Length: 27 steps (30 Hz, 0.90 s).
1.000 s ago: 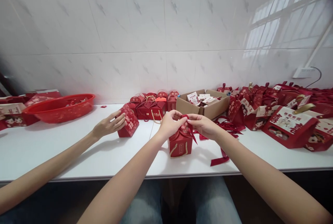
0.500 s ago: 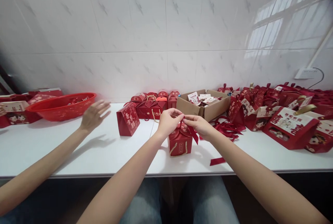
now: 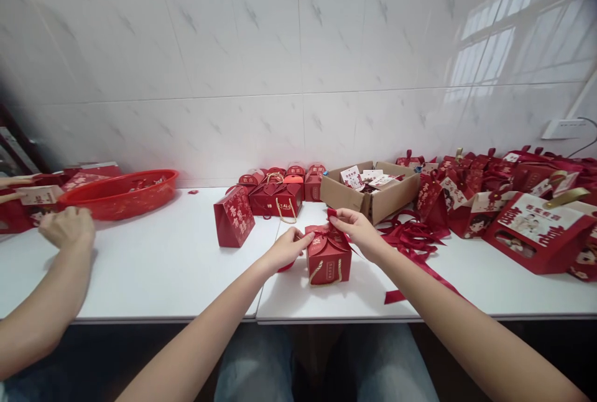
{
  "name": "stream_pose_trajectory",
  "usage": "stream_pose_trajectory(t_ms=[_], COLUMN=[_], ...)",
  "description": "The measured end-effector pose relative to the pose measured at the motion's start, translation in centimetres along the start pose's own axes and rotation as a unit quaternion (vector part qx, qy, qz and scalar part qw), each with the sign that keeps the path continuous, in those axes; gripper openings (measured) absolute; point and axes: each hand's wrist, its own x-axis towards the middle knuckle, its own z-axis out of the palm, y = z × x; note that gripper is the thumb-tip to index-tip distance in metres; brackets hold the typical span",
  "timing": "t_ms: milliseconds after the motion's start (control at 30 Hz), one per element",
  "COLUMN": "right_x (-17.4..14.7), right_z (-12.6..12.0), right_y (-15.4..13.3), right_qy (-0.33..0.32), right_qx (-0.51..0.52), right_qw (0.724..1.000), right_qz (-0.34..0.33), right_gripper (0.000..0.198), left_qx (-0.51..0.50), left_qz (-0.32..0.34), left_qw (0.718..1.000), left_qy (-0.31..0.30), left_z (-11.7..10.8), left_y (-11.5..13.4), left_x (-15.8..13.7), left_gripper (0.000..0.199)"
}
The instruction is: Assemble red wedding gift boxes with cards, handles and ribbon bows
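A small red gift box (image 3: pixel 329 265) with twisted cord handles stands upright on the white table (image 3: pixel 163 277) in front of me. Its petal-like top flaps are folded together, and dark red ribbon is around the top. My right hand (image 3: pixel 357 232) pinches one part of the ribbon (image 3: pixel 331 212) above the box's right side. At the box's upper left edge, my left hand (image 3: pixel 290 248) has thumb and finger closed together, with a ribbon end hanging below it. The exact grip of the left fingertips is partly hidden.
A red peaked box (image 3: pixel 234 217) and several handled boxes (image 3: pixel 276 198) stand behind. An open cardboard box (image 3: pixel 396 198) holds cards. Loose ribbons (image 3: pixel 410 234) and many finished-looking boxes (image 3: pixel 536 231) lie right. Another person's hand (image 3: pixel 68 226) is by a red basin (image 3: pixel 121 200).
My hands have moved apart from above the box's middle to its left and right sides. The other person's hand has moved left, past the basin's front.
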Motion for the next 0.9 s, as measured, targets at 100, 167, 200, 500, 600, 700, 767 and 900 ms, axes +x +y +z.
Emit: stream_pose_trajectory(t_ms=[100,167,200,500,600,700,767,900], right_x=[0.2,0.5,0.6,-0.5,-0.9,-0.8,-0.7,-0.6], right_z=[0.4,0.7,0.8,1.2,1.4,1.6,1.7,1.5], right_y=[0.5,0.7,0.8,-0.4,-0.4,-0.1,0.1,0.3], right_qy=[0.055,0.075,0.079,-0.037,-0.029,0.016,0.018,0.008], right_qx=[-0.128,-0.194,-0.212,-0.310,-0.341,-0.345,-0.332,-0.294], right_qw=[0.990,0.978,0.974,0.944,0.931,0.930,0.936,0.950], right_qz=[-0.011,-0.024,-0.028,-0.104,-0.125,-0.122,-0.116,-0.104], right_gripper=[0.026,0.021,0.019,0.019,0.022,0.030,0.035,0.033], left_qx=[-0.045,-0.075,-0.095,-0.245,-0.215,-0.199,-0.190,-0.092], left_qz=[-0.035,-0.029,-0.021,0.080,0.091,0.131,0.154,0.196], left_qw=[0.994,0.991,0.989,0.957,0.967,0.969,0.969,0.976], left_qy=[-0.090,-0.108,-0.110,-0.130,-0.098,-0.063,-0.028,-0.014], left_z=[-0.4,-0.9,-1.2,-1.1,-0.7,-0.5,-0.5,-0.5], left_y=[0.4,1.2,1.7,6.5,7.5,7.5,6.7,3.6], left_x=[-0.5,-0.8,-1.0,-0.4,0.9,1.7,1.8,1.2], left_gripper=[0.046,0.045,0.044,0.025,0.025,0.034,0.042,0.037])
